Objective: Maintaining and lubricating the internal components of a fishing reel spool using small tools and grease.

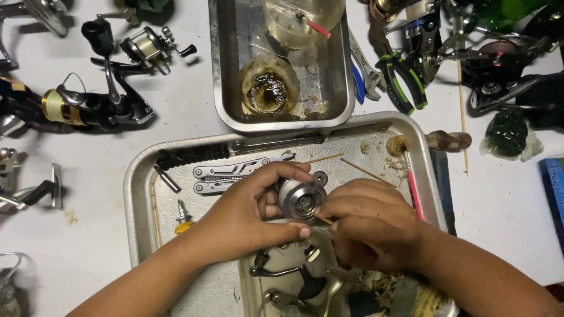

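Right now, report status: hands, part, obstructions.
Left hand grips silver spool. Right hand pokes thin wooden stick into its centre. Folding multi-tool lies beside, apart; nothing blocking.

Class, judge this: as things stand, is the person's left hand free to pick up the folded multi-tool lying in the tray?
Probably not yet. The left hand grips the metal spool, so it is occupied, though the multi-tool lies uncovered just beyond its fingers in the tray.

Folding multi-tool just beyond hands
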